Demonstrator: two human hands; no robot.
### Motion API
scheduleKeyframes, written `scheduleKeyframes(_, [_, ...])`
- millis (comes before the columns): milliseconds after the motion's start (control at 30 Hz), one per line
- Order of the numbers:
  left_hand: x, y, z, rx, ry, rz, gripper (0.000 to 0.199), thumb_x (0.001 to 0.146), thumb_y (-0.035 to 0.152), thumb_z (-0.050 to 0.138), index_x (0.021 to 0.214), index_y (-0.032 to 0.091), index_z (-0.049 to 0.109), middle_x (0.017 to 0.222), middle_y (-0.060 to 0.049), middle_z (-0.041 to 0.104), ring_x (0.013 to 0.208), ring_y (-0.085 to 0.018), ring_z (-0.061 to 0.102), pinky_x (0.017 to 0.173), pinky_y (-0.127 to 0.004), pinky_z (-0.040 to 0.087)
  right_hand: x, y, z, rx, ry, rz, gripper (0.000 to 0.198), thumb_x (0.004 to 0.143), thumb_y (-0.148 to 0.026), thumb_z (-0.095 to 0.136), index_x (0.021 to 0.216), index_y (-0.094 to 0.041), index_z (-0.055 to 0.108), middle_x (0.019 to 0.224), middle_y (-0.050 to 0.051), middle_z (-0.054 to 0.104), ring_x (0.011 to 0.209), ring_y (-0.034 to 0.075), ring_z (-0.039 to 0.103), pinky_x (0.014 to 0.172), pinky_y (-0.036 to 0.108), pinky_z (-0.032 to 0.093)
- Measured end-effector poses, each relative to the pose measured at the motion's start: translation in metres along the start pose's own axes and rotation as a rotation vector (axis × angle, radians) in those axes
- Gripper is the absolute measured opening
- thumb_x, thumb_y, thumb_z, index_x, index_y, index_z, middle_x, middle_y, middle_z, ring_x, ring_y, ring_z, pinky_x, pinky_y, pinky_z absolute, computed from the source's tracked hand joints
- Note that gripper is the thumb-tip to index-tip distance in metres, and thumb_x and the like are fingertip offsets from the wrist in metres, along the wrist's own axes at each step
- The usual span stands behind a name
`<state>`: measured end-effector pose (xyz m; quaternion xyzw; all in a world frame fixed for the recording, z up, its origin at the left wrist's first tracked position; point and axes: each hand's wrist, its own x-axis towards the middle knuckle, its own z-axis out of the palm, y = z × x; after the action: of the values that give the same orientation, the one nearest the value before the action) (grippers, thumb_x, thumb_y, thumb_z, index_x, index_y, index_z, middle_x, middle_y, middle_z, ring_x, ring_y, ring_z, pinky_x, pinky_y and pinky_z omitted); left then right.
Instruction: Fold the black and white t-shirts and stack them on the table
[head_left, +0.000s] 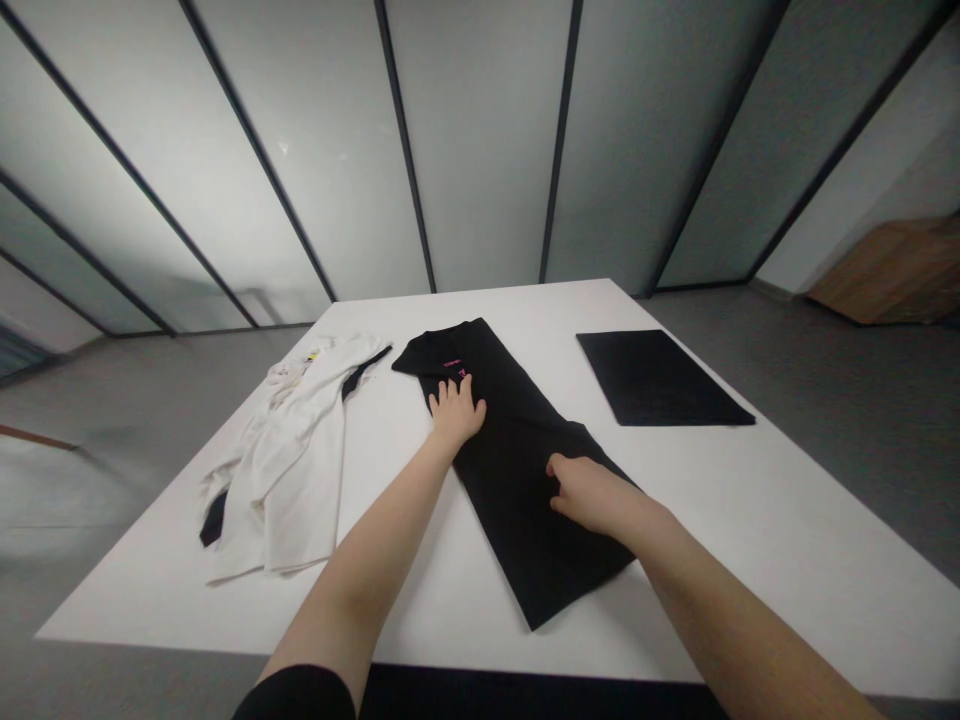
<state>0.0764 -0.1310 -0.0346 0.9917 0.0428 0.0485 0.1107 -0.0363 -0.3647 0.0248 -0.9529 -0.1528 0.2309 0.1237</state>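
A black T-shirt (pixel 517 450) lies lengthwise on the white table, folded into a long narrow strip with its collar end away from me. Small pink print shows near its sleeve. My left hand (pixel 456 410) rests on the upper part of the shirt, just below the print, palm down with fingers spread. Over the lower right part of the shirt is my right hand (pixel 589 490), its fingers loosely bent and thumb apart from the index finger. Nothing shows between them. Whether its fingertips touch the cloth is hard to see.
A crumpled white garment (pixel 300 460) with dark trim lies on the left of the white table (pixel 787 560). On the right is a flat black rectangle (pixel 660 380), cloth or board I cannot tell. Frosted glass panels (pixel 480 140) stand behind the table.
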Motion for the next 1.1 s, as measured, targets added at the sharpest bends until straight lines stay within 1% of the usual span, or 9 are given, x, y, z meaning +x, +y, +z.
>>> scheduleKeyframes(233, [0.003, 0.0, -0.004, -0.001, -0.002, 0.009, 0.059, 0.105, 0.049, 0.047, 0.159, 0.025, 0.051, 0.167, -0.016, 0.048, 0.161, -0.039, 0.035, 0.128, -0.063, 0.033, -0.007, -0.003, 0.001, 0.104, -0.161, -0.034, 0.039, 0.087, -0.009, 0.068, 0.125, -0.013, 0.063, 0.092, 0.008, 0.076, 0.062, 0.019, 0.071, 0.053, 0.027, 0.044])
scheduleKeyframes(400, [0.002, 0.0, 0.001, 0.016, -0.011, 0.02, 0.07, 0.105, 0.049, 0.046, 0.169, 0.023, 0.036, 0.171, -0.017, 0.043, 0.162, -0.04, 0.03, 0.128, -0.065, 0.03, -0.01, -0.003, 0.005, 0.18, -0.25, -0.018, 0.044, 0.09, -0.017, 0.069, 0.133, -0.015, 0.06, 0.079, 0.004, 0.074, 0.053, 0.02, 0.069, 0.049, 0.028, 0.046])
scheduleKeyframes(467, [0.0, 0.0, 0.003, 0.018, 0.001, 0.026, 0.077, 0.105, 0.05, 0.044, 0.173, 0.022, 0.025, 0.172, -0.018, 0.042, 0.163, -0.04, 0.028, 0.128, -0.065, 0.029, -0.008, -0.003, 0.002, 0.127, -0.175, -0.073, 0.037, 0.091, -0.028, 0.074, 0.125, -0.016, 0.066, 0.082, 0.006, 0.075, 0.063, 0.023, 0.073, 0.058, 0.031, 0.052])
scheduleKeyframes(567, [0.0, -0.001, 0.006, 0.034, 0.002, 0.039, 0.078, 0.105, 0.051, 0.042, 0.175, 0.021, 0.021, 0.174, -0.017, 0.039, 0.164, -0.039, 0.027, 0.129, -0.065, 0.027, 0.0, -0.005, 0.002, 0.046, 0.092, -0.161, 0.028, 0.096, -0.041, 0.072, 0.111, -0.018, 0.074, 0.092, 0.01, 0.078, 0.085, 0.028, 0.076, 0.077, 0.038, 0.057])
scheduleKeyframes(700, [0.003, -0.003, 0.008, 0.077, -0.023, 0.049, 0.076, 0.106, 0.055, 0.039, 0.174, 0.024, 0.027, 0.176, -0.015, 0.035, 0.165, -0.04, 0.024, 0.13, -0.065, 0.025, 0.02, -0.015, 0.03, 0.002, 0.444, -0.308, 0.046, 0.105, -0.037, 0.058, 0.145, -0.015, 0.065, 0.143, 0.018, 0.069, 0.135, 0.035, 0.064, 0.113, 0.047, 0.05])
scheduleKeyframes(767, [0.006, -0.004, 0.008, 0.09, -0.034, 0.053, 0.076, 0.106, 0.057, 0.038, 0.174, 0.025, 0.027, 0.177, -0.015, 0.035, 0.165, -0.04, 0.023, 0.13, -0.065, 0.024, 0.03, -0.019, 0.051, -0.058, 0.464, -0.342, 0.06, 0.105, -0.041, 0.055, 0.159, -0.014, 0.055, 0.166, 0.02, 0.049, 0.156, 0.04, 0.042, 0.125, 0.055, 0.038])
scheduleKeyframes(833, [0.01, -0.006, 0.008, 0.094, -0.037, 0.055, 0.077, 0.106, 0.059, 0.038, 0.174, 0.025, 0.026, 0.176, -0.015, 0.036, 0.165, -0.04, 0.023, 0.13, -0.066, 0.023, 0.036, -0.021, 0.069, -0.102, 0.415, -0.329, 0.068, 0.106, -0.047, 0.052, 0.165, -0.012, 0.048, 0.175, 0.021, 0.034, 0.163, 0.043, 0.028, 0.129, 0.061, 0.03])
scheduleKeyframes(967, [0.022, -0.015, 0.008, 0.089, 0.008, 0.072, 0.074, 0.109, 0.051, 0.032, 0.175, 0.02, 0.02, 0.171, -0.018, 0.043, 0.162, -0.037, 0.033, 0.131, -0.062, 0.025, 0.038, -0.021, 0.084, -0.139, 0.391, -0.302, 0.075, 0.108, -0.052, 0.045, 0.169, -0.009, 0.039, 0.178, 0.02, 0.023, 0.165, 0.042, 0.023, 0.133, 0.059, 0.023])
scheduleKeyframes(1100, [0.039, -0.025, 0.007, 0.083, 0.035, 0.095, 0.073, 0.109, 0.044, 0.032, 0.175, 0.014, 0.02, 0.169, -0.02, 0.046, 0.157, -0.034, 0.041, 0.131, -0.056, 0.027, 0.035, -0.021, 0.082, -0.133, 0.4, -0.274, 0.08, 0.107, -0.054, 0.045, 0.17, -0.006, 0.035, 0.177, 0.021, 0.026, 0.165, 0.039, 0.024, 0.134, 0.055, 0.021])
